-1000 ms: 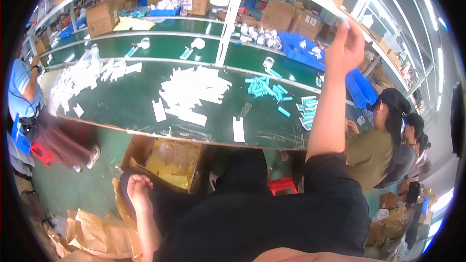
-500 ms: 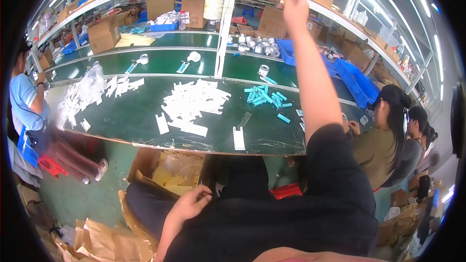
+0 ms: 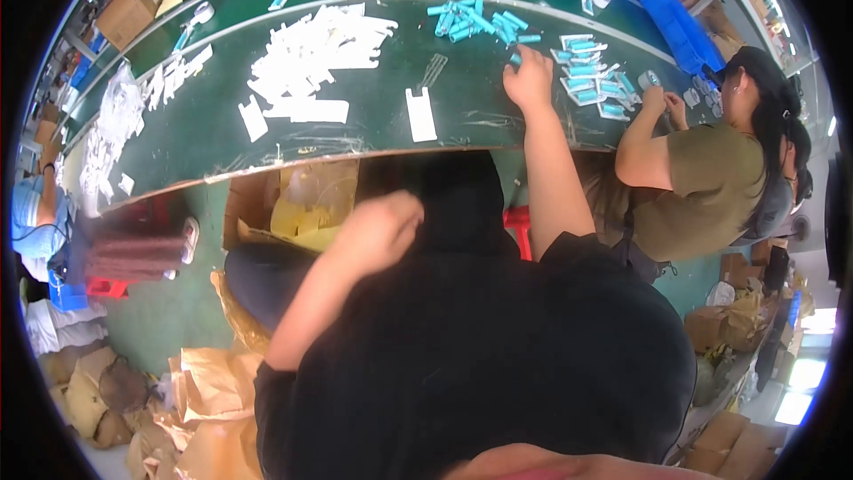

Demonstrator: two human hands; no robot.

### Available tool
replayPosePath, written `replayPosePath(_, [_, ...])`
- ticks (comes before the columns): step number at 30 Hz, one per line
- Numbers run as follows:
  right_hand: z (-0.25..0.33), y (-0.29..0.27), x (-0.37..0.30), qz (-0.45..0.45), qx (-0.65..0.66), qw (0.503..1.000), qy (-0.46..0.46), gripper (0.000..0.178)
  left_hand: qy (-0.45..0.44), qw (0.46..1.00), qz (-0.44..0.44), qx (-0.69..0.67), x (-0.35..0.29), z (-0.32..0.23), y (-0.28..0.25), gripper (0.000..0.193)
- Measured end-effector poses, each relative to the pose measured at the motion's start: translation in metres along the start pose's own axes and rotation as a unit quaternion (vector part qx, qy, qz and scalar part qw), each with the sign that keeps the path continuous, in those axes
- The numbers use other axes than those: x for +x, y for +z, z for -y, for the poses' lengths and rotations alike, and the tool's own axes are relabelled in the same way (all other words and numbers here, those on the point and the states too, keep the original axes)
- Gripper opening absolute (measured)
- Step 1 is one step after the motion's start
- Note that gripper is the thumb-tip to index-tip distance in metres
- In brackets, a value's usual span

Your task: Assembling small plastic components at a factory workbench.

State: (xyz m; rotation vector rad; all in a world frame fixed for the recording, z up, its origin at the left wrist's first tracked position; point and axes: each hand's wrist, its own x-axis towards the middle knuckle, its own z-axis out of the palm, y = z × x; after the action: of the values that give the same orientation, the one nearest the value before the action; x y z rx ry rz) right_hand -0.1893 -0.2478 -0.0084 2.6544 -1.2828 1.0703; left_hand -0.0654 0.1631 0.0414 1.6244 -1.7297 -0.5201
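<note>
My right hand (image 3: 530,80) is over the green workbench, its fingers closed around a small teal cylinder (image 3: 515,60) that looks like a battery cell. Only the cylinder's end shows past the fingers. Just beyond lies a loose pile of similar teal cells (image 3: 475,21). My left hand (image 3: 386,229) hovers above my lap, slightly blurred, with fingers loosely bent, thumb apart and nothing visible in them. Between the hands, near the bench's front edge, lies a flat white plastic piece (image 3: 422,116) with a notched end. A heap of white plastic pieces (image 3: 311,49) is to its left.
White pieces fitted with teal cells (image 3: 586,76) lie right of my right hand, beside a co-worker (image 3: 702,151). Blue bins (image 3: 671,22) stand behind. An open carton (image 3: 253,204) sits below the bench edge. Another person (image 3: 40,213) is at far left.
My right hand has come down from near the upper shelf to the loose teal cell on the bench. My left hand has risen a little from my lap. The view has tilted downward.
</note>
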Motion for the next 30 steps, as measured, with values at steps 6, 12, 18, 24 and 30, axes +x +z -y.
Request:
replayPosePath(6, [0.021, -0.001, -0.009, 0.040, -0.072, 0.992, 0.097, 0.042, 0.092, 0.962, -0.199, 0.160, 0.082, 0.035, -0.023, 0.009])
replayPosePath(12, [0.024, -0.013, -0.009, 0.075, -0.068, 0.988, 0.119, 0.033, 0.078, 0.960, -0.111, 0.244, 0.116, 0.063, -0.023, 0.012])
replayPosePath(18, [0.031, -0.026, -0.001, -0.128, 0.192, 0.960, -0.160, 0.020, 0.014, 0.964, -0.045, 0.260, 0.129, 0.061, -0.022, 0.007])
replayPosePath(24, [0.073, -0.027, -0.016, 0.061, 0.388, 0.897, -0.201, 0.022, 0.001, 0.948, -0.028, 0.316, 0.135, 0.070, -0.022, 0.007])
replayPosePath(30, [0.044, -0.001, -0.011, 0.184, 0.600, 0.776, 0.059, 0.025, -0.002, 0.953, 0.011, 0.304, 0.145, 0.062, -0.024, 0.012])
